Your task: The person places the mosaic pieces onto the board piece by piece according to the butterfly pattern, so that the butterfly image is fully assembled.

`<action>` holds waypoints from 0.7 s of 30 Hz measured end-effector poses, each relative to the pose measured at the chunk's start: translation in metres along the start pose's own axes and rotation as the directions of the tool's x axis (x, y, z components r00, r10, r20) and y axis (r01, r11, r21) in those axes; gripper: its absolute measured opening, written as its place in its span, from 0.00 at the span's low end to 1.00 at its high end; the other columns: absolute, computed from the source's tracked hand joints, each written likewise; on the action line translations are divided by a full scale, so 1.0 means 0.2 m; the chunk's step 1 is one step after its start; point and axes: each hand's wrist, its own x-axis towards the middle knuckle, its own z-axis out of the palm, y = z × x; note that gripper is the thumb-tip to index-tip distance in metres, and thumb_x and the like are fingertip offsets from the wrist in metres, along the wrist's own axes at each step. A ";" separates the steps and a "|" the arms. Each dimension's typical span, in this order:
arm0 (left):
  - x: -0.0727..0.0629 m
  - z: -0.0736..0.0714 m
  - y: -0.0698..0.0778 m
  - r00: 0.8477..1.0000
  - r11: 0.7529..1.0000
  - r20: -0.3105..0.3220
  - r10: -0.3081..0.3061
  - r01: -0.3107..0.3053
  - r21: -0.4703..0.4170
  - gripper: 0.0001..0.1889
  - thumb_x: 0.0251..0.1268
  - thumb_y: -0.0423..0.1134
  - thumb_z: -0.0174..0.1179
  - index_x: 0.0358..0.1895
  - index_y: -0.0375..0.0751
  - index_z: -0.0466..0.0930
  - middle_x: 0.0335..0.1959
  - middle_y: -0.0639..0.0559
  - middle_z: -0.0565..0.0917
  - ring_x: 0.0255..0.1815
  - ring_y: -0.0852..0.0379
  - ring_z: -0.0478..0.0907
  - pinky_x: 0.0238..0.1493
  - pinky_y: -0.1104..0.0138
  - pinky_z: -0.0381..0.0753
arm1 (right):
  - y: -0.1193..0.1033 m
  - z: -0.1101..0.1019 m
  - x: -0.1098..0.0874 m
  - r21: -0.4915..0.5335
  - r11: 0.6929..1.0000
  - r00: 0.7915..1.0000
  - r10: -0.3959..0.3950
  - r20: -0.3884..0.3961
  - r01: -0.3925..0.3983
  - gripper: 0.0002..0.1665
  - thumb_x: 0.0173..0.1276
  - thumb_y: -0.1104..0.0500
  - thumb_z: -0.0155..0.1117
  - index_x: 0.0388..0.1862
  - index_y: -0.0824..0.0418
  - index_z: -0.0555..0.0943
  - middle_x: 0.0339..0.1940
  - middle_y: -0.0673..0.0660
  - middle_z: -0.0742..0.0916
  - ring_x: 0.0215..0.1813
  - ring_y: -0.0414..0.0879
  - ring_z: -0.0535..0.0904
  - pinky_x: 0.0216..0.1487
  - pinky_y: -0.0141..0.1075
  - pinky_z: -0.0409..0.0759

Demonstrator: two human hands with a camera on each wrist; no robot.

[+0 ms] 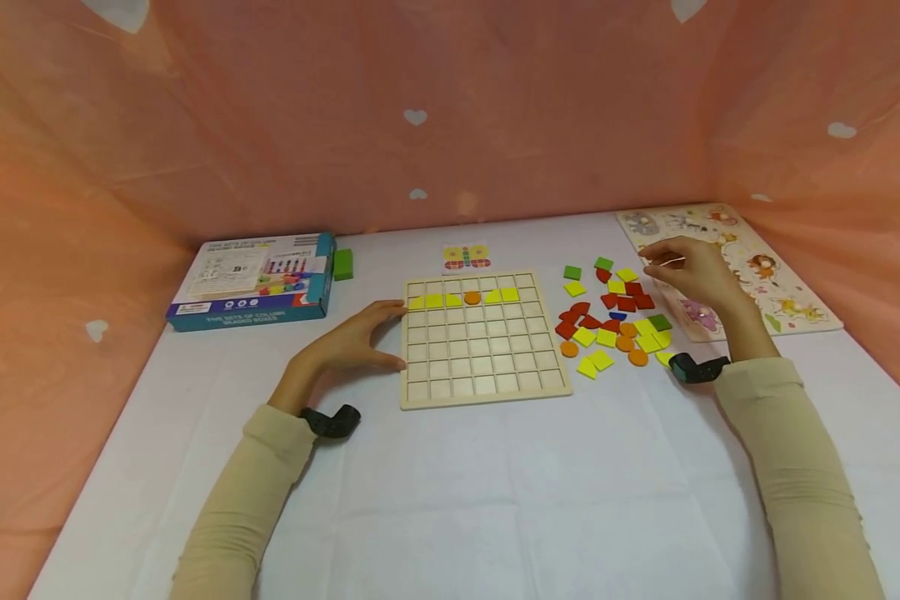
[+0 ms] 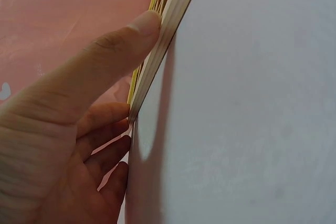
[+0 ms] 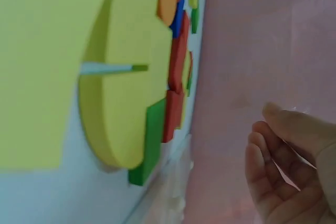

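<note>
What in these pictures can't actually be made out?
Head view: part of the animal puzzle board, hidden behind the right hand.
Head view: the box, its smallest words too tiny to read.
Left wrist view: the rest of the grid board, cut off by the top edge.
Right wrist view: the nearest yellow piece, blurred and cut off by the left edge.

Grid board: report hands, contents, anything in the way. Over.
Left hand touching left edge of grid board. Right hand raised, no piece visible. Board carries yellow pieces, one orange disc. Loose pieces right of it, none blocking.
</note>
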 end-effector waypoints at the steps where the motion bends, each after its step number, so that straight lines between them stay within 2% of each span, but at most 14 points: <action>1: 0.00 0.00 0.00 1.000 1.000 -0.001 0.001 -0.001 0.002 0.49 0.45 0.54 0.71 0.71 0.41 0.57 0.73 0.46 0.53 0.74 0.47 0.47 0.72 0.51 0.48 | 0.01 0.00 0.01 -0.002 1.000 1.000 0.005 0.003 -0.005 0.18 0.66 0.61 0.60 0.52 0.70 0.78 0.47 0.70 0.81 0.48 0.61 0.76 0.37 0.11 0.65; 7: -0.01 0.00 0.01 1.000 1.000 -0.003 0.004 -0.004 0.006 0.48 0.46 0.53 0.71 0.71 0.40 0.57 0.73 0.45 0.54 0.74 0.46 0.47 0.71 0.51 0.48 | 0.03 0.00 0.00 -0.001 0.999 0.998 0.038 0.046 -0.038 0.19 0.67 0.59 0.59 0.52 0.70 0.77 0.47 0.69 0.81 0.48 0.60 0.76 0.37 0.13 0.67; 11: 0.00 0.00 0.01 1.000 1.000 -0.003 0.008 -0.008 0.002 0.48 0.46 0.52 0.71 0.70 0.40 0.57 0.73 0.45 0.54 0.74 0.46 0.48 0.72 0.51 0.49 | 0.03 -0.02 -0.05 -0.012 0.999 0.991 0.043 0.128 -0.042 0.18 0.66 0.59 0.61 0.51 0.67 0.79 0.47 0.66 0.82 0.47 0.57 0.77 0.37 0.15 0.70; 13: 0.00 0.00 0.01 1.000 1.000 -0.002 0.014 -0.014 0.005 0.48 0.46 0.52 0.71 0.70 0.40 0.57 0.73 0.45 0.54 0.74 0.46 0.48 0.72 0.51 0.48 | 0.03 -0.03 -0.10 -0.028 0.999 0.982 0.022 0.190 -0.017 0.17 0.65 0.60 0.63 0.50 0.66 0.79 0.46 0.64 0.83 0.46 0.54 0.78 0.38 0.16 0.71; 17: 0.00 0.00 0.00 1.000 1.000 0.001 0.018 -0.018 0.014 0.49 0.46 0.53 0.71 0.71 0.39 0.57 0.73 0.44 0.54 0.74 0.46 0.47 0.72 0.51 0.48 | 0.03 -0.04 -0.20 -0.068 0.994 0.953 -0.060 0.296 0.084 0.15 0.60 0.64 0.67 0.46 0.66 0.81 0.43 0.60 0.85 0.43 0.48 0.79 0.40 0.22 0.75; 19: 0.00 0.00 0.00 1.000 1.000 -0.001 0.012 -0.012 0.017 0.49 0.46 0.52 0.71 0.71 0.40 0.56 0.73 0.44 0.54 0.74 0.46 0.47 0.72 0.51 0.49 | 0.04 -0.04 -0.25 -0.091 0.988 0.944 -0.090 0.318 0.124 0.15 0.57 0.64 0.69 0.45 0.66 0.81 0.42 0.59 0.85 0.42 0.47 0.79 0.41 0.25 0.77; 21: 0.00 -0.01 0.00 1.000 1.000 -0.002 0.008 -0.008 0.015 0.49 0.46 0.52 0.71 0.71 0.40 0.56 0.73 0.44 0.54 0.74 0.46 0.47 0.72 0.51 0.49 | 0.04 -0.04 -0.28 -0.118 0.983 0.944 -0.094 0.316 0.137 0.16 0.55 0.64 0.70 0.44 0.65 0.82 0.41 0.57 0.86 0.41 0.47 0.79 0.41 0.27 0.78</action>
